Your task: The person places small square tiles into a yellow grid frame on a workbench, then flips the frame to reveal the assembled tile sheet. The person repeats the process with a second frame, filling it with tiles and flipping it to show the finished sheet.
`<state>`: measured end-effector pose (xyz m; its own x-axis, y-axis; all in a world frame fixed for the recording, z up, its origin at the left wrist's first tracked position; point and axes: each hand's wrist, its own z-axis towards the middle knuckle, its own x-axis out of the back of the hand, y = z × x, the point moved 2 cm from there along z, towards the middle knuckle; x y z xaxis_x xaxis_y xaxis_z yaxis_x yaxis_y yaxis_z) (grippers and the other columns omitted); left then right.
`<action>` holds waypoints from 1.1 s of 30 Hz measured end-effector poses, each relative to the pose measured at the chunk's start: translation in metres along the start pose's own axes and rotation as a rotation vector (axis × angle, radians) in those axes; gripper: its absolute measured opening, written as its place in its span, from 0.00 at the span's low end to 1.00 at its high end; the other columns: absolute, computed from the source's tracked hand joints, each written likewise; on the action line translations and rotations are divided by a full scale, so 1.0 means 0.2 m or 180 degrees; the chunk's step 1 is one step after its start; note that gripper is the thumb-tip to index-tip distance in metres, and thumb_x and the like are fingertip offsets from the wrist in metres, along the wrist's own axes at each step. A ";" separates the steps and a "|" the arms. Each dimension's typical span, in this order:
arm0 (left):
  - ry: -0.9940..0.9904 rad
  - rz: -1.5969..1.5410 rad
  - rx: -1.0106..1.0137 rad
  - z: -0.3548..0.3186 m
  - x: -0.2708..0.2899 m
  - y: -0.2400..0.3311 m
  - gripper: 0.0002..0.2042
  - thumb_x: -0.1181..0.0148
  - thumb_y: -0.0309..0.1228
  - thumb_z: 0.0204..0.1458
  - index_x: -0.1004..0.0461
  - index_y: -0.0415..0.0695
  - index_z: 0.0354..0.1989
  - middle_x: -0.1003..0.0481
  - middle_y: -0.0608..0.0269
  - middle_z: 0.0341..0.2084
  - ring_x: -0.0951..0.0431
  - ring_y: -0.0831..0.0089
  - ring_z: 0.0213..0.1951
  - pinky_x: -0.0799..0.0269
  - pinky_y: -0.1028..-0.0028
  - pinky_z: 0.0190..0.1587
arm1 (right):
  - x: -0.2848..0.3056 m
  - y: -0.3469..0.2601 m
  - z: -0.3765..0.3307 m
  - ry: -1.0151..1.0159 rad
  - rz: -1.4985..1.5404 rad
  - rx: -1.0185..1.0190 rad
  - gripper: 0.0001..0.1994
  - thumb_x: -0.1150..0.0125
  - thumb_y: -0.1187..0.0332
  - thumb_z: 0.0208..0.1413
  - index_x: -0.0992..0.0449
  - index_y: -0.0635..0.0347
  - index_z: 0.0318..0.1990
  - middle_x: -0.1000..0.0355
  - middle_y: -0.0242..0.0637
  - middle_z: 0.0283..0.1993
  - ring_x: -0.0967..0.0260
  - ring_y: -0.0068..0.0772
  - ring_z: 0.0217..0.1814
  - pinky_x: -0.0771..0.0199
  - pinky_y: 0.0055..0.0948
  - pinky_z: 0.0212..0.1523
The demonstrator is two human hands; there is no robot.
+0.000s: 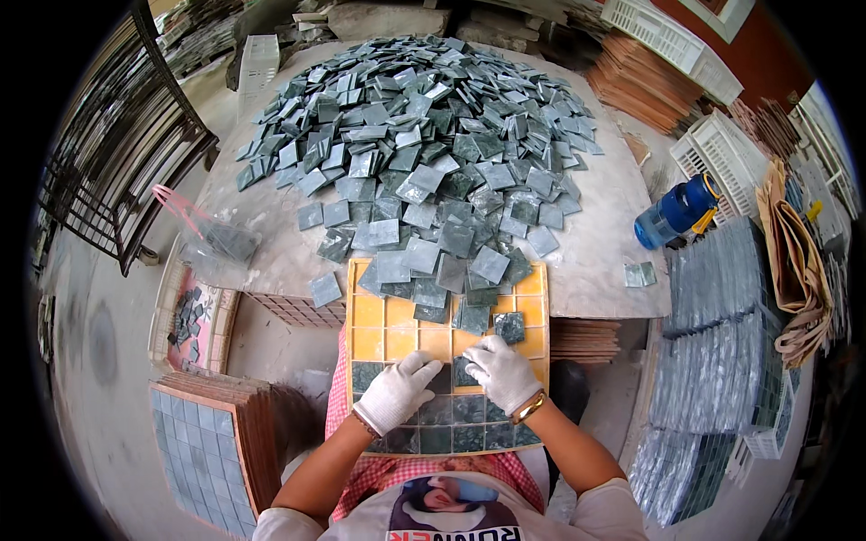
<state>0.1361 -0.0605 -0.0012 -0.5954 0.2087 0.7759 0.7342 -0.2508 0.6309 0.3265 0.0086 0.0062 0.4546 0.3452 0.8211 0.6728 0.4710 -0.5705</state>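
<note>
A yellow grid tray [394, 335] rests between my lap and the table edge. Its near rows hold dark green square tiles [451, 424], and loose tiles spill onto its far end. My left hand [397, 389], in a white glove, lies flat on the tray's lower left, fingers pointing to the middle. My right hand [502, 370], also gloved and with a gold wristband, presses on a green tile [463, 373] in the tray's middle. One green tile [510, 326] sits alone in a yellow cell just beyond the right hand.
A big heap of grey-green tiles [424, 126] covers the stone table [595, 261]. A blue bottle [675, 213] lies at its right edge. Stacks of finished tile sheets [722, 352] stand right, another stack [203, 442] lower left. White crates [722, 153] stand behind.
</note>
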 end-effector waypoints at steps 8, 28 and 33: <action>-0.0003 0.0101 0.0035 0.02 -0.01 0.05 0.23 0.37 0.26 0.41 0.33 0.40 0.50 0.35 0.52 0.47 0.27 0.52 0.41 0.27 0.61 0.42 | -0.06 -0.03 -0.09 0.0093 -0.0958 0.0416 0.15 0.40 0.65 0.51 0.27 0.57 0.46 0.33 0.35 0.42 0.29 0.36 0.39 0.27 0.32 0.38; 0.0891 0.0900 0.0762 0.50 -0.10 0.09 0.41 0.32 0.45 0.38 0.44 0.44 0.61 0.35 0.52 0.48 0.29 0.49 0.44 0.28 0.60 0.42 | 0.28 0.28 -0.08 -0.0068 -0.0347 0.0007 0.30 0.30 0.59 0.40 0.31 0.57 0.52 0.35 0.39 0.48 0.30 0.42 0.46 0.26 0.35 0.44; 0.0860 0.0914 0.0193 0.49 -0.07 0.02 0.36 0.35 0.46 0.42 0.41 0.43 0.59 0.33 0.51 0.46 0.27 0.51 0.40 0.27 0.60 0.38 | 0.25 0.26 -0.19 -0.0076 -0.0321 0.0107 0.29 0.30 0.61 0.40 0.32 0.58 0.52 0.36 0.39 0.48 0.31 0.42 0.48 0.27 0.34 0.47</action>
<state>0.1789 0.0275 -0.0110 -0.4216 -0.1200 0.8988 0.8964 -0.2048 0.3931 0.4069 0.0196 0.0178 0.3712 0.3138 0.8739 0.6944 0.5311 -0.4856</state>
